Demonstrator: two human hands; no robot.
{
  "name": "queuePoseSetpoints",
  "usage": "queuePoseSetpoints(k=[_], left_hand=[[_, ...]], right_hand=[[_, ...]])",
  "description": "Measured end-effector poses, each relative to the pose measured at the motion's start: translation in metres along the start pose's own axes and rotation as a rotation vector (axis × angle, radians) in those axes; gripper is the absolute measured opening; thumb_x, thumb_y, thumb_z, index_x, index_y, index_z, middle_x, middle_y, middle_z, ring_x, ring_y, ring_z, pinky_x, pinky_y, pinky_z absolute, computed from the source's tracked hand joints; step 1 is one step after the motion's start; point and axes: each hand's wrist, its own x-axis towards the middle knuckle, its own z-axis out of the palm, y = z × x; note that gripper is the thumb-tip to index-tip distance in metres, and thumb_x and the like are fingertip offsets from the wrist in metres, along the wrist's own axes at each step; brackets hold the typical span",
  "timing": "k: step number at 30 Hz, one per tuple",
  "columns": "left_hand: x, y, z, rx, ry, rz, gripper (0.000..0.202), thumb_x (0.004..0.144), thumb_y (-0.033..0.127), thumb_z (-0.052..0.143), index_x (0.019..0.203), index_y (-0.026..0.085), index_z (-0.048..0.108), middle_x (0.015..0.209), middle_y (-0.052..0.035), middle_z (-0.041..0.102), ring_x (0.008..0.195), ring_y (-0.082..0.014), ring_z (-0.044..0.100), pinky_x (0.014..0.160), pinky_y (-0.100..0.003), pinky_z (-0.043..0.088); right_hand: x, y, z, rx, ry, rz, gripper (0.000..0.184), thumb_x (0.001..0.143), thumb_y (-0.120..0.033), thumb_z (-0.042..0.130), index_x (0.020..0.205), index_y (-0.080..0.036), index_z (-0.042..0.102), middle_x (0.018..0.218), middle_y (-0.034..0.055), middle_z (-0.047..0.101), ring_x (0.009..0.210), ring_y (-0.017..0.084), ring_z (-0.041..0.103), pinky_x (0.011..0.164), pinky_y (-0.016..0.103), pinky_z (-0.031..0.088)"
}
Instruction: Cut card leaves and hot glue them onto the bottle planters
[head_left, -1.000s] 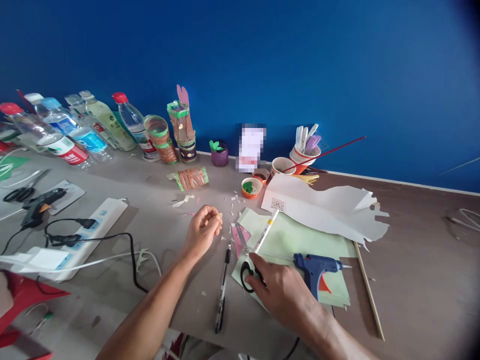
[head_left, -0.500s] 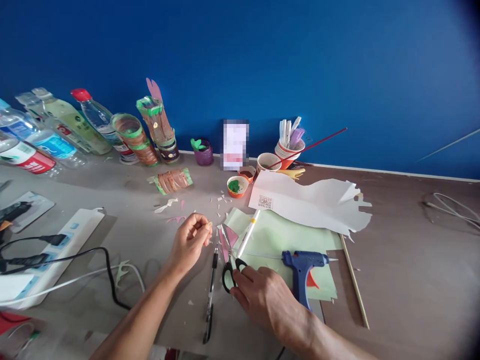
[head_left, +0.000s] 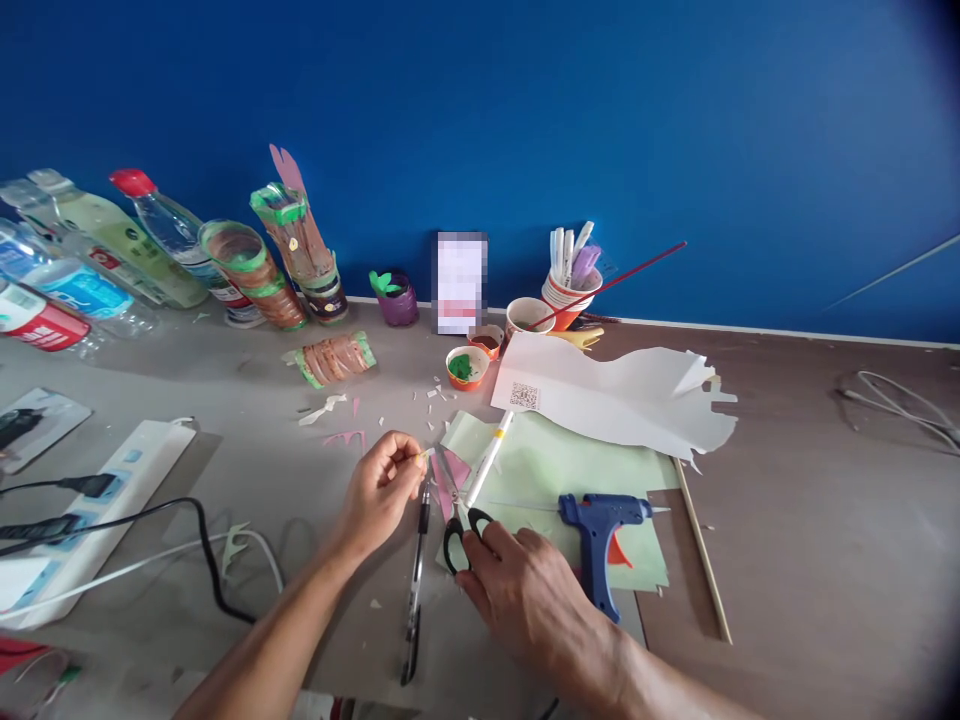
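My left hand (head_left: 386, 490) is closed in a pinch on a small pale scrap of paper (head_left: 427, 454), which pokes out past the fingertips. Black-handled scissors (head_left: 455, 545) are gripped in my right hand (head_left: 521, 590), their blades pointing away from me and close to the scrap. Pink paper pieces (head_left: 456, 466) lie by the blades. Beside them a white marker (head_left: 489, 462) with a yellow band rests on green paper (head_left: 540, 455). A black pen (head_left: 416, 590) lies between my forearms. The blue glue gun (head_left: 600, 540) sits right of the scissors.
White paper (head_left: 600, 385) and a wooden stick (head_left: 705, 560) lie at right. Paint cups (head_left: 466, 368), a phone (head_left: 459, 280) and a marker cup (head_left: 571, 295) stand at the back. Bottles (head_left: 120, 230), wrapped tubes (head_left: 259, 275) and a power strip (head_left: 112, 500) occupy the left.
The pale scrap now shows further beyond my left fingertips, near the scissor blades. Both hands keep their grips. The whole view has shifted slightly.
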Motion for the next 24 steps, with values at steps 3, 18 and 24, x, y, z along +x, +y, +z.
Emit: queuePoseSetpoints(k=[3, 18, 24], left_hand=[[0.0, -0.001, 0.001, 0.009, -0.017, -0.01, 0.014, 0.088, 0.027, 0.054, 0.077, 0.019, 0.05, 0.062, 0.0053, 0.049, 0.053, -0.0084, 0.045, 0.055, -0.022, 0.038], [0.001, 0.008, 0.002, -0.119, -0.145, -0.162, 0.019, 0.085, 0.035, 0.055, 0.078, 0.018, 0.05, 0.061, 0.0057, 0.05, 0.052, -0.0074, 0.043, 0.055, -0.022, 0.036], [-0.004, 0.008, 0.005, -0.197, -0.31, -0.207, 0.019, 0.086, 0.034, 0.055, 0.079, 0.018, 0.048, 0.064, 0.0056, 0.047, 0.054, -0.0073, 0.04, 0.054, -0.021, 0.034]], right_hand=[[0.002, 0.002, 0.002, 0.006, -0.012, 0.004, 0.018, 0.091, -0.026, 0.061, 0.076, -0.018, 0.064, 0.074, 0.0044, 0.064, 0.066, 0.018, 0.059, 0.053, 0.031, 0.038], [-0.001, 0.019, 0.006, 0.417, 0.297, 0.07, 0.019, 0.089, -0.01, 0.05, 0.101, -0.017, 0.063, 0.08, 0.0047, 0.065, 0.065, 0.017, 0.06, 0.06, 0.027, 0.045], [0.004, 0.022, 0.003, 0.709, 0.412, 0.145, 0.024, 0.092, -0.011, 0.046, 0.109, -0.018, 0.061, 0.091, 0.0062, 0.065, 0.078, 0.015, 0.062, 0.068, 0.023, 0.049]])
